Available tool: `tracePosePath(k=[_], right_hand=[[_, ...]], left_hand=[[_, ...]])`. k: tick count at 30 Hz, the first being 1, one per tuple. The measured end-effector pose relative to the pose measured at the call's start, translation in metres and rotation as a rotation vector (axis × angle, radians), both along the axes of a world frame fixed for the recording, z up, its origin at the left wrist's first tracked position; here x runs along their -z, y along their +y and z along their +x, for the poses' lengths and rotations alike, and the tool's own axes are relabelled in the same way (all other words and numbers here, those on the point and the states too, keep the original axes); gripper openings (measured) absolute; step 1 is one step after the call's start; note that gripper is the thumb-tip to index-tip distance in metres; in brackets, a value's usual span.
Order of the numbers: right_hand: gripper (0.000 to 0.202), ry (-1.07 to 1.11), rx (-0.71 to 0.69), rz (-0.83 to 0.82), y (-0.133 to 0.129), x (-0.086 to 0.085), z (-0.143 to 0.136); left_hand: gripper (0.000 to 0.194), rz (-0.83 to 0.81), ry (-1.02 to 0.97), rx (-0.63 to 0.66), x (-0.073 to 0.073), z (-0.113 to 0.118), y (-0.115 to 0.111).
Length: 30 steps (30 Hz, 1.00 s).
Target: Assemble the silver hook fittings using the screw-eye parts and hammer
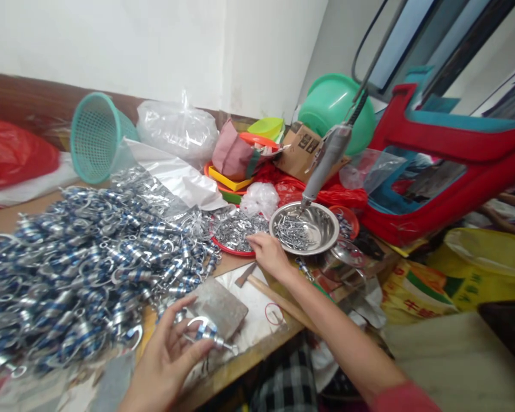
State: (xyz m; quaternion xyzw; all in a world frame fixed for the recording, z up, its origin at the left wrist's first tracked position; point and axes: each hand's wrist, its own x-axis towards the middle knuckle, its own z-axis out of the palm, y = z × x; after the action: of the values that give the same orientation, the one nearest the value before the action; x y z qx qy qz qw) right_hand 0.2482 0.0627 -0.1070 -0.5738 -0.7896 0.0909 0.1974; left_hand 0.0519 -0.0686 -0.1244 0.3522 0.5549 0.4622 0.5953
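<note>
My left hand (171, 349) is closed around a small silver metal fitting (206, 332) with a blue band, a curved hook and a thin rod ending in a ring. It is just in front of a grey metal block (221, 306) on the table. My right hand (269, 253) has its fingertips pinched together at the near edge of a red tray (223, 247) full of small metal pieces (236, 229). What lies between those fingertips is too small to make out. A hammer (278, 300) with a wooden handle lies below my right forearm.
A large heap of blue-banded metal fittings (81, 280) covers the left. A steel bowl (332, 229) of pins stands beside the red tray, beneath a hanging grey power tool (328, 160). Behind are a green basket (95, 140) and plastic bags (178, 129). A red stool (467, 149) is on the right.
</note>
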Motion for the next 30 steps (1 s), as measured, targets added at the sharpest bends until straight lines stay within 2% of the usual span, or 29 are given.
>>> tracePosePath(k=[3, 7, 11, 18, 21, 23, 28, 30], right_hand=[[0.024, -0.13, 0.02, -0.035, 0.049, 0.01, 0.007], [0.021, -0.238, -0.001, -0.054, 0.077, 0.02, 0.002], [0.023, -0.228, 0.025, -0.034, 0.082, 0.022, 0.003], [0.021, -0.087, 0.047, 0.056, 0.069, 0.017, 0.013], [0.019, -0.025, 0.02, 0.052, 0.059, 0.008, 0.009], [0.019, 0.022, -0.056, 0.031, 0.043, 0.0, 0.001], [0.009, 0.105, -0.438, -0.092, -0.036, -0.017, -0.023], [0.012, 0.109, -0.476, -0.119, -0.068, -0.018, -0.028]], left_hand=[[0.065, 0.003, -0.007, 0.037, -0.004, -0.002, 0.002], [0.064, -0.021, -0.052, 0.055, -0.005, -0.003, 0.004], [0.067, -0.024, -0.11, 0.037, 0.0, -0.005, 0.007], [0.067, 0.007, -0.187, 0.034, 0.01, -0.006, 0.008], [0.065, 0.014, -0.179, 0.037, 0.008, -0.006, 0.008], [0.064, 0.01, -0.173, 0.038, 0.008, -0.006, 0.008], [0.064, -0.016, -0.193, 0.047, 0.008, -0.006, 0.007], [0.065, -0.019, -0.209, 0.049, 0.007, -0.006, 0.007]])
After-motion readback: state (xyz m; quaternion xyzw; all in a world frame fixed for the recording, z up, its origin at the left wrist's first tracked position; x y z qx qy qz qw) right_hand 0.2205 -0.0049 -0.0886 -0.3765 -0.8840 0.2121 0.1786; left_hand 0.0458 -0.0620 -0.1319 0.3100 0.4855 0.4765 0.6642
